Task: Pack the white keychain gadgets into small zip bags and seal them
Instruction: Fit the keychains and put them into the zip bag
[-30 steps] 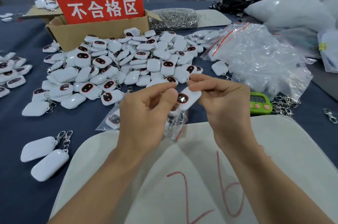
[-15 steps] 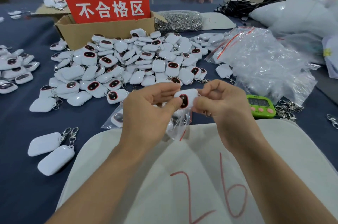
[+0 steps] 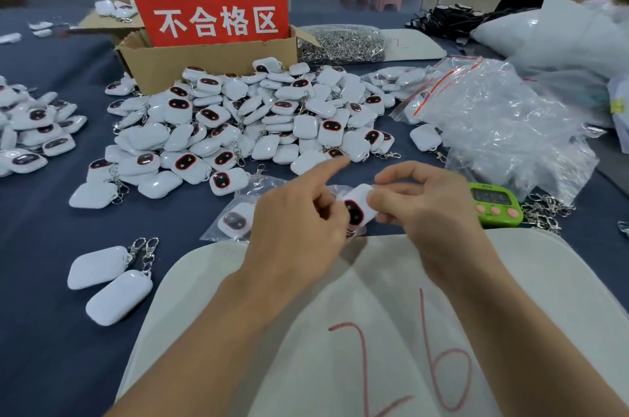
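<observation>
Between my two hands is a white keychain gadget (image 3: 358, 209) with a dark red-rimmed face, tilted, its metal clip hanging below. My right hand (image 3: 425, 209) pinches its upper end with thumb and fingers. My left hand (image 3: 299, 215) holds its lower left side with curled fingers while the index finger points straight out. Whether a small zip bag is round it I cannot tell. A bagged gadget (image 3: 235, 221) lies just left of my left hand. A big pile of loose gadgets (image 3: 258, 120) covers the blue cloth beyond.
A cardboard box (image 3: 207, 59) with a red sign stands behind the pile. A heap of clear zip bags (image 3: 500, 124) lies at the right, a green timer (image 3: 495, 204) beside it. Two gadgets (image 3: 109, 280) lie at the left. A white sack (image 3: 391, 331) marked 26 lies below my hands.
My left index finger has lifted off the gadget and now points forward. The gadget has tilted, and my right fingers have shifted onto its upper end.
</observation>
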A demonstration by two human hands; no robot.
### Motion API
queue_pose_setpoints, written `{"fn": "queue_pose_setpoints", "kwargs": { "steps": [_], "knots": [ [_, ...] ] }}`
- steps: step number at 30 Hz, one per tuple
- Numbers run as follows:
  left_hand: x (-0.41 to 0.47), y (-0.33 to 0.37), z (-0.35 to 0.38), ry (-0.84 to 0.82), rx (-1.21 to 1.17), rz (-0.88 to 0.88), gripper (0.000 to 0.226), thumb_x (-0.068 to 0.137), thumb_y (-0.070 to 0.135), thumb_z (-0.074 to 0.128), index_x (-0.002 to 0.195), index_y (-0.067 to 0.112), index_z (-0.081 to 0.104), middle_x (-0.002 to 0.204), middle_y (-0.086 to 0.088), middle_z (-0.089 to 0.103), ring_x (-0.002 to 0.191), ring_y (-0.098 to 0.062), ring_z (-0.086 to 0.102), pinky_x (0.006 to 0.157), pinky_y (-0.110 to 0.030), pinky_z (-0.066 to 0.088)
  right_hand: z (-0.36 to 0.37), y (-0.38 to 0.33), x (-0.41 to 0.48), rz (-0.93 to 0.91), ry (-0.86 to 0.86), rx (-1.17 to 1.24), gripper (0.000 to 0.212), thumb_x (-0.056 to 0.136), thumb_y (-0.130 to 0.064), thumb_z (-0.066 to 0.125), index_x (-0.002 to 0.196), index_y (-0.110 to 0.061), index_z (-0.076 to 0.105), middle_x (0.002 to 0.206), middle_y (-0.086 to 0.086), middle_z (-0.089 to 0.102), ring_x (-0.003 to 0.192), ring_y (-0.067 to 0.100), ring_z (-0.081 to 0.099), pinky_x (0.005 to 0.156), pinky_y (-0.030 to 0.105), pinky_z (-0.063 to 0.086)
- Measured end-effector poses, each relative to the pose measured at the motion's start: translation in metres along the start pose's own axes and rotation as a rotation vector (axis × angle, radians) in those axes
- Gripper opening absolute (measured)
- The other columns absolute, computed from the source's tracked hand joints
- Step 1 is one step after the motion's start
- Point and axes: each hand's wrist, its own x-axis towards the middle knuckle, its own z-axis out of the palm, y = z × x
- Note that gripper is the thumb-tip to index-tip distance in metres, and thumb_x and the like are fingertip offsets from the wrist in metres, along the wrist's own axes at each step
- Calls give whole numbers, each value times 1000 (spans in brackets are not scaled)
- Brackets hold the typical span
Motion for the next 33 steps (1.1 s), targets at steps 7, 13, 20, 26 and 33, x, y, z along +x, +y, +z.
{"fn": "queue_pose_setpoints", "kwargs": {
  "steps": [7, 13, 20, 26, 33],
  "knots": [
    [-1, 2, -1, 162, -115, 188, 50, 94, 14, 57, 140, 35, 59, 73, 11, 57, 71, -7, 54, 71, -11, 41, 29, 3, -14, -219, -285, -115, 30, 88, 0, 53, 99, -18, 75, 87, 5, 80, 85, 34, 76, 82, 56, 61],
    [10, -6, -14, 475, -261, 65, 39, 101, 11, 56, 134, 29, 63, 70, 14, 55, 66, -5, 53, 69, -13, 42, -3, 8, 15, -244, 239, -197, 28, 86, -2, 60, 79, -25, 75, 78, -13, 78, 73, 17, 74, 67, 31, 55],
    [32, -7, -52, 756, -228, 191, 34, 102, 11, 50, 130, 23, 64, 75, 12, 53, 70, -5, 51, 71, -15, 40, 34, 25, 39, -367, -77, -659, 54, 89, 0, 55, 136, -26, 63, 130, -10, 53, 99, -9, 38, 84, -11, 19],
    [14, -11, -6, 132, 146, 115, 37, 98, 14, 59, 131, 29, 65, 85, 14, 54, 83, -14, 53, 75, -23, 36, 54, 22, 58, -484, -273, -882, 52, 89, -3, 55, 140, -13, 58, 136, 4, 59, 130, 26, 46, 110, 41, 37],
    [8, -17, 9, -126, 338, 46, 24, 87, 23, 57, 110, 31, 59, 96, 7, 69, 90, -22, 61, 69, -36, 35, 37, 23, 53, -325, -149, -889, 54, 95, -18, 64, 147, -25, 54, 127, 3, 54, 123, 27, 50, 95, 31, 37]
  ]
}}
